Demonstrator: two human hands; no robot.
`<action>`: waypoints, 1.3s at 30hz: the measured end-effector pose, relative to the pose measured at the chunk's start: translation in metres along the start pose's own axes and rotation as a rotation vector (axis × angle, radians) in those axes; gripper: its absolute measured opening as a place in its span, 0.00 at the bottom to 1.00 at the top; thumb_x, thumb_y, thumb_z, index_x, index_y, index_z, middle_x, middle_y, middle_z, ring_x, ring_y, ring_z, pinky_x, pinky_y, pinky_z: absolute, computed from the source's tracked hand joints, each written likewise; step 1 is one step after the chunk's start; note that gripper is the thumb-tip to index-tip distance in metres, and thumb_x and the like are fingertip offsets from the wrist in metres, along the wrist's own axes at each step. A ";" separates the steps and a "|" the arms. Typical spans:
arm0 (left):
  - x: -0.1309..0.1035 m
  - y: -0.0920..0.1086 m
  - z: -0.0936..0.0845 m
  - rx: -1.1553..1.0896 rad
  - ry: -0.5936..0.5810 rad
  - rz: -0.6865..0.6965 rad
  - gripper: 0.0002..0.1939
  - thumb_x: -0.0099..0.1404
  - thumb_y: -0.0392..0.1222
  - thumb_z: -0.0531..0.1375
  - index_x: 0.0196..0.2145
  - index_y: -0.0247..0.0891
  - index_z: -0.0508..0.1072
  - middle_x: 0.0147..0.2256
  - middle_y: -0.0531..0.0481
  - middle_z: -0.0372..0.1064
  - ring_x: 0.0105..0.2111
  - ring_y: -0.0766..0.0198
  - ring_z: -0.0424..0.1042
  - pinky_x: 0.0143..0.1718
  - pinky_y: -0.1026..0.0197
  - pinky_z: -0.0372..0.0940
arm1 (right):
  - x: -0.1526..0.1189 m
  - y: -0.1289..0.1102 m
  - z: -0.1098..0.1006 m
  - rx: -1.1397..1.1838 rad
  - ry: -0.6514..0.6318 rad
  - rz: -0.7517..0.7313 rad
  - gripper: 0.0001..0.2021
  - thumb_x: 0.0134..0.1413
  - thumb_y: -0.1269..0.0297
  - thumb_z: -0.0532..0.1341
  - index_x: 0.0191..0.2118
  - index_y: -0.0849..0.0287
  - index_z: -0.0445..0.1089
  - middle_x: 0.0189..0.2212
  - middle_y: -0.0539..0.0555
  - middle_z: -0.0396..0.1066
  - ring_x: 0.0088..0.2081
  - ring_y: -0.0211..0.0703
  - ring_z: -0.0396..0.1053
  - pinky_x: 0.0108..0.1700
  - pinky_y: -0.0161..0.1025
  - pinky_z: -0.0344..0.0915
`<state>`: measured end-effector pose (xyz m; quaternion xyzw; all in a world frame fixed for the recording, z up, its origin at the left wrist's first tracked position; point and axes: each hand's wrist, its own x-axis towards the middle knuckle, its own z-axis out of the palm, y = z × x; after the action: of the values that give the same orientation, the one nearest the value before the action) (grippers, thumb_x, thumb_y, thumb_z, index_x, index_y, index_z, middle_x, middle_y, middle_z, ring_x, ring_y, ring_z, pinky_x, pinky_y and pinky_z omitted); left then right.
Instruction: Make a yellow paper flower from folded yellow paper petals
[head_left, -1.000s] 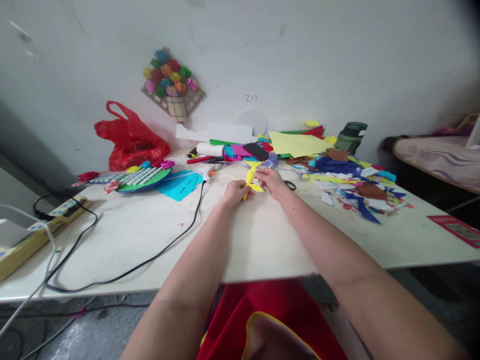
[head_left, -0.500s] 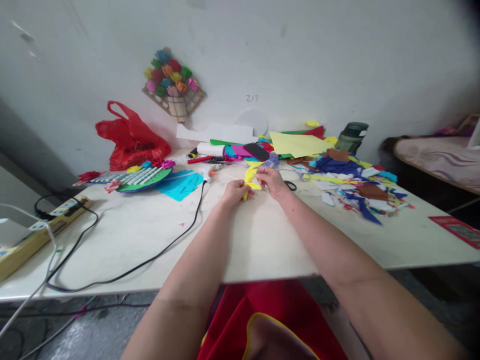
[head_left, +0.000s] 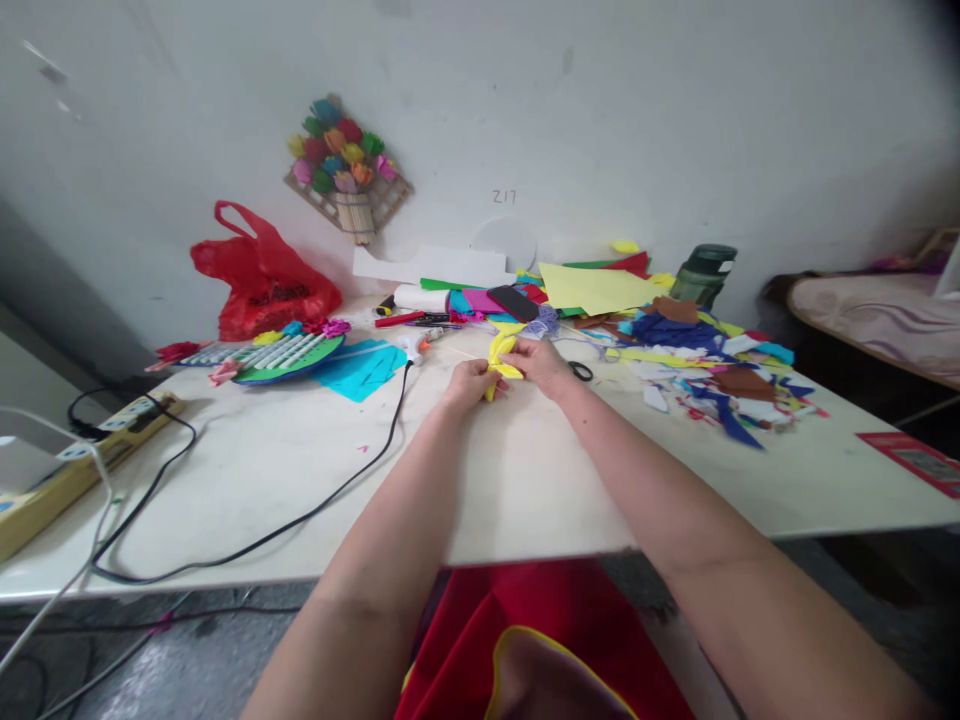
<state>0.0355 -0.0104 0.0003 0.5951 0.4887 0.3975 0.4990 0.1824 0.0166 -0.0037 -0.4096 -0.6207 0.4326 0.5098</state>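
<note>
Between my two hands, over the middle of the white table (head_left: 525,470), is a yellow paper flower (head_left: 501,352) with pointed petals spread out. My left hand (head_left: 472,384) pinches its lower left side. The fingers of my right hand (head_left: 536,364) are closed on a petal at its right side. A thin pale stick seems to run to the upper left from the flower. Just right of my right hand lies a black ring-shaped handle (head_left: 580,371).
A glue gun (head_left: 412,347) with a black cord lies left of my hands, beside blue sheets (head_left: 361,372). Behind are a phone (head_left: 513,303) and coloured paper; scraps (head_left: 750,385) and a bottle (head_left: 703,275) lie right. A red bag (head_left: 274,290) and power strip (head_left: 90,465) are left.
My right hand has shifted slightly left, closer to the middle of the yellow flower. My left hand looks nearly unmoved.
</note>
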 end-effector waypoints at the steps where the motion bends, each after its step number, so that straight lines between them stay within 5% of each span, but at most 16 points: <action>1: 0.000 0.000 0.000 -0.005 -0.001 0.005 0.05 0.58 0.31 0.54 0.25 0.34 0.67 0.23 0.51 0.72 0.19 0.71 0.68 0.25 0.68 0.61 | 0.001 0.001 0.000 -0.049 0.006 -0.014 0.13 0.36 0.56 0.66 0.27 0.61 0.71 0.18 0.45 0.63 0.18 0.29 0.53 0.20 0.32 0.48; 9: 0.001 -0.001 0.000 -0.019 0.019 -0.011 0.06 0.57 0.30 0.54 0.25 0.34 0.68 0.21 0.52 0.71 0.20 0.70 0.69 0.26 0.68 0.63 | 0.002 -0.003 0.001 -0.143 -0.033 -0.036 0.12 0.36 0.57 0.66 0.26 0.61 0.72 0.17 0.46 0.64 0.19 0.32 0.55 0.21 0.32 0.50; 17: 0.000 0.000 -0.002 -0.060 0.007 -0.043 0.07 0.55 0.29 0.53 0.25 0.34 0.69 0.19 0.52 0.71 0.21 0.69 0.70 0.29 0.67 0.64 | -0.004 -0.013 -0.001 -0.190 -0.090 -0.214 0.09 0.36 0.59 0.66 0.21 0.59 0.70 0.20 0.46 0.60 0.26 0.34 0.57 0.27 0.33 0.55; 24: 0.002 -0.006 -0.008 -0.111 -0.042 0.008 0.07 0.54 0.29 0.53 0.26 0.32 0.71 0.21 0.49 0.73 0.22 0.67 0.71 0.29 0.66 0.65 | -0.003 -0.016 -0.004 -0.244 -0.205 -0.282 0.04 0.37 0.69 0.59 0.22 0.58 0.71 0.25 0.49 0.64 0.29 0.36 0.59 0.30 0.34 0.56; 33: -0.001 -0.005 -0.010 -0.135 -0.109 0.019 0.05 0.57 0.33 0.55 0.28 0.31 0.70 0.23 0.48 0.73 0.22 0.68 0.71 0.28 0.67 0.65 | -0.001 -0.009 -0.003 -0.265 -0.184 -0.247 0.07 0.32 0.67 0.65 0.25 0.58 0.71 0.28 0.49 0.67 0.25 0.32 0.58 0.29 0.33 0.57; 39: -0.004 -0.004 -0.011 -0.171 -0.200 0.044 0.06 0.57 0.37 0.59 0.29 0.29 0.70 0.22 0.46 0.73 0.21 0.68 0.71 0.26 0.68 0.63 | -0.002 -0.008 0.000 -0.227 -0.105 -0.241 0.06 0.38 0.62 0.65 0.25 0.58 0.72 0.25 0.49 0.67 0.29 0.37 0.62 0.33 0.35 0.60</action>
<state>0.0231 -0.0115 -0.0018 0.5977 0.3878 0.3873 0.5851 0.1820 0.0122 0.0034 -0.3638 -0.7358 0.3163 0.4755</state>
